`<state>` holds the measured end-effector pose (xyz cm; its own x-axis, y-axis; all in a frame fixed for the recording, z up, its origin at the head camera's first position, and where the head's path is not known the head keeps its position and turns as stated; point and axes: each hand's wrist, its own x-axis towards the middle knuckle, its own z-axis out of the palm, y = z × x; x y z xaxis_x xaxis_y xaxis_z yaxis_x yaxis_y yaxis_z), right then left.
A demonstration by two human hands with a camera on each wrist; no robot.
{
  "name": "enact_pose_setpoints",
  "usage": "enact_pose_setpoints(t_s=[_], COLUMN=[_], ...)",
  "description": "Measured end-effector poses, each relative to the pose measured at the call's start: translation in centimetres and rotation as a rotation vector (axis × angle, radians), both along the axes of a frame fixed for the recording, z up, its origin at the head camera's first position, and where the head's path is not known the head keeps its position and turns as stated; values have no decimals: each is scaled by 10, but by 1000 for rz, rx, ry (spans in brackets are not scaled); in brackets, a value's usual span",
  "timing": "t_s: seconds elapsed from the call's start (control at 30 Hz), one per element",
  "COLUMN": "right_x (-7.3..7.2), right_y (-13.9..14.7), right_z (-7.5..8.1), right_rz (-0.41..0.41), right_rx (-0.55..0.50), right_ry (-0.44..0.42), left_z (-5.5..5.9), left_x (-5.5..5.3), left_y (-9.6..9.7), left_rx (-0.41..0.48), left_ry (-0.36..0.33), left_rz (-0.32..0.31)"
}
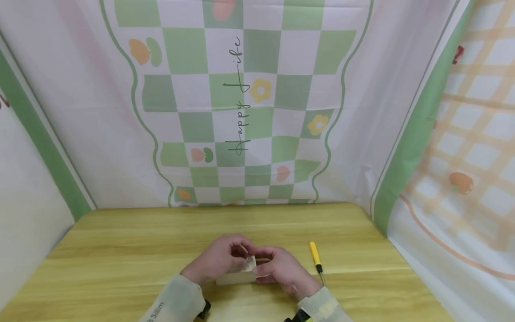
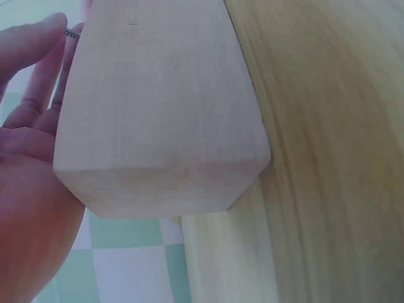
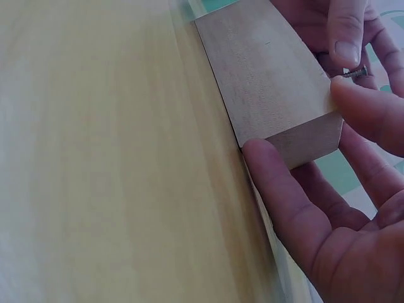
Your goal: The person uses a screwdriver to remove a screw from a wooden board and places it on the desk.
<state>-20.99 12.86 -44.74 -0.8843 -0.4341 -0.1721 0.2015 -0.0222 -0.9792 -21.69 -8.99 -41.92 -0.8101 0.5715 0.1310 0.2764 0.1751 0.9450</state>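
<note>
A pale wooden block (image 1: 235, 279) lies on the table in front of the person. The left hand (image 1: 222, 259) is over its top and pinches a small metal screw (image 3: 356, 72) between thumb and fingers. In the left wrist view the screw (image 2: 72, 33) shows at the thumb tip, beside the block (image 2: 161, 95). Around the block's right end, the right hand (image 1: 281, 270) grips with thumb and fingers. The right thumb (image 3: 372, 113) lies at the top edge, close to the screw, which stands with its head away from the wood.
A screwdriver (image 1: 315, 255) with a yellow and black handle lies on the wooden table (image 1: 141, 241), right of the right hand. Behind the table hangs a green-and-white checked cloth (image 1: 225, 125); another patterned cloth (image 1: 474, 147) hangs at the right.
</note>
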Motion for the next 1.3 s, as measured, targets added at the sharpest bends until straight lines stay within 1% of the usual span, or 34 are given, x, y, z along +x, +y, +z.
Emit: enact_pose_setpoints(t_s=[0.13, 0.3, 0.37, 0.43, 0.53, 0.67, 0.77, 0.87, 1.03, 1.17, 1.3], right_x=[0, -1, -1, -1, -1, -1, 0, 0, 1, 1, 1], right_y=[1, 1, 1, 0, 0, -1, -1, -1, -1, 0, 0], right_z=[0, -1, -1, -1, -2, -3, -1, 0, 1, 2, 2], right_rz=[-4, -8, -8, -4, -2, -5, -7, -7, -11, -9, -7], right_rx=[11, 11, 12, 13, 18, 25, 30, 32, 34, 39, 38], right_ry=[-3, -5, -6, -5, -3, -1, 1, 7, 12, 12, 10], left_z=[-2, -5, -5, -5, -4, -1, 2, 4, 9, 9, 2], left_x=[0, -2, -3, -4, -6, -9, -11, -9, -1, 6, 17], left_y=[0, 1, 2, 2, 1, -3, -8, -17, -38, -60, -82], left_rx=[-23, -28, -30, -23, 12, 85, 156, 220, 249, 217, 145], left_ry=[-2, 3, 6, 2, -30, -107, -172, -227, -288, -334, -367], left_rz=[28, 52, 73, 108, 167, 238, 289, 340, 399, 437, 465])
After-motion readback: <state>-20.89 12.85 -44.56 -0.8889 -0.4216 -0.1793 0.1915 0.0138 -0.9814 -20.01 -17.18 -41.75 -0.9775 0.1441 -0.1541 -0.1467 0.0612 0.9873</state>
